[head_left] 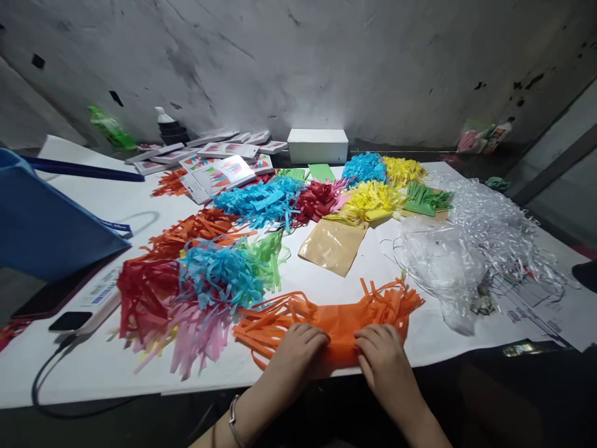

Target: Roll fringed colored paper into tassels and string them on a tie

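Observation:
A sheet of orange tissue paper with fringed ends [338, 317], a tassel piece, lies spread at the table's near edge. My left hand [298, 351] has its fingers curled over the left part of the plain middle band. On the right part of that band my right hand [382, 354] is closed in the same way; both thumbs are largely hidden. Left of the orange piece lie blue [221, 274], dark red [144, 295] and pink [200, 339] fringed tassels in a heap. Just beyond it rests a brown paper packet [333, 246] in a clear sleeve.
More tassels, blue [261, 202] and yellow [373, 202], spread across the back. Flat printed boxes [224, 171] and a white box [317, 146] stand near the wall. Clear plastic bags [438, 255] and white shredded strips [489, 218] lie right. A power bank [93, 302] with cable sits left.

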`<state>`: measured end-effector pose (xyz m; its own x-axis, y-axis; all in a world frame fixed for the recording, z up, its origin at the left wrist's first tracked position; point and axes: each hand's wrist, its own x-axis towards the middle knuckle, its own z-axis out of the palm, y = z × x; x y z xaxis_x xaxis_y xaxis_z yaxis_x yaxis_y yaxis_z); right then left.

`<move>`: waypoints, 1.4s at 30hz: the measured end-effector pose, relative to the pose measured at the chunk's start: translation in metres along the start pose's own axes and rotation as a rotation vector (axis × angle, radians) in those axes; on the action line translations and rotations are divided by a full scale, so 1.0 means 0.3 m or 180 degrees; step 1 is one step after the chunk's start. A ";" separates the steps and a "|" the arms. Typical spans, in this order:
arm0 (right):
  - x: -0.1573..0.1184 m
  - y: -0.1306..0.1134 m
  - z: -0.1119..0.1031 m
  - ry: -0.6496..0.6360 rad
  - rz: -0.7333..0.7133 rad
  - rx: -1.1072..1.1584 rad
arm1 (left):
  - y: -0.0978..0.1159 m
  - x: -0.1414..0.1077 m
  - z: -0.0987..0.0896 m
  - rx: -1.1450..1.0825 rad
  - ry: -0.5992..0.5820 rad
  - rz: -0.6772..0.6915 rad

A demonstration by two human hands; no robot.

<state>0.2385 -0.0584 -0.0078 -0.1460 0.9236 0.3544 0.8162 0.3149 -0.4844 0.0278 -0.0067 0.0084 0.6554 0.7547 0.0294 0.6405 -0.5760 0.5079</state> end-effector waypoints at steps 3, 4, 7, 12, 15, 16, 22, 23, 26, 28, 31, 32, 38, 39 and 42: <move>0.020 0.004 -0.040 -0.0186 0.0571 -0.0447 | 0.003 0.040 -0.023 -0.0110 -0.0022 -0.0397; 0.029 0.002 -0.050 -0.0275 0.0688 -0.0654 | 0.005 0.053 -0.029 -0.0128 -0.0016 -0.0432; 0.057 -0.010 -0.064 -0.0336 0.0698 -0.1076 | 0.008 0.077 -0.039 -0.0199 -0.0038 -0.0431; 0.082 -0.015 -0.044 -0.0442 0.0008 -0.0231 | -0.008 0.061 -0.037 -0.0272 -0.0014 -0.0501; 0.097 0.012 -0.034 -0.0512 -0.0023 -0.0077 | -0.024 0.056 -0.036 -0.0234 0.0062 -0.0651; 0.103 0.024 -0.030 -0.0491 0.0002 -0.0100 | -0.027 0.059 -0.037 -0.0201 0.0093 -0.0712; 0.137 0.054 0.020 -0.0100 0.0345 -0.0631 | -0.020 0.119 -0.042 0.0174 0.0223 -0.1025; 0.139 0.049 0.028 -0.0014 0.0415 -0.0738 | -0.017 0.130 -0.041 0.0251 0.0230 -0.1077; 0.137 0.025 0.037 0.0234 0.0495 -0.0942 | -0.013 0.153 -0.033 0.0450 0.0237 -0.1191; 0.129 0.014 0.034 0.0305 0.0144 -0.0859 | -0.014 0.160 -0.026 0.0537 0.0248 -0.1213; 0.114 0.018 0.036 0.0161 -0.0711 -0.0530 | -0.017 0.161 -0.019 0.0599 0.0295 -0.1174; 0.110 0.023 0.041 0.0129 -0.0875 -0.0459 | -0.017 0.159 -0.017 0.0605 0.0323 -0.1140; 0.102 0.034 0.063 0.0350 -0.0686 -0.0367 | -0.026 0.104 -0.012 0.0751 0.0703 -0.0332; 0.102 0.028 0.063 0.0379 -0.0621 -0.0321 | -0.032 0.094 -0.008 0.0852 0.0799 -0.0044; 0.100 0.006 0.067 0.0304 -0.0642 -0.0309 | -0.055 0.075 0.010 0.1079 0.0954 0.0521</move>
<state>0.2243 -0.0257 -0.0142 -0.2618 0.8178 0.5125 0.8265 0.4642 -0.3186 0.0333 0.0188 -0.0019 0.6461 0.6742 0.3578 0.6657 -0.7271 0.1682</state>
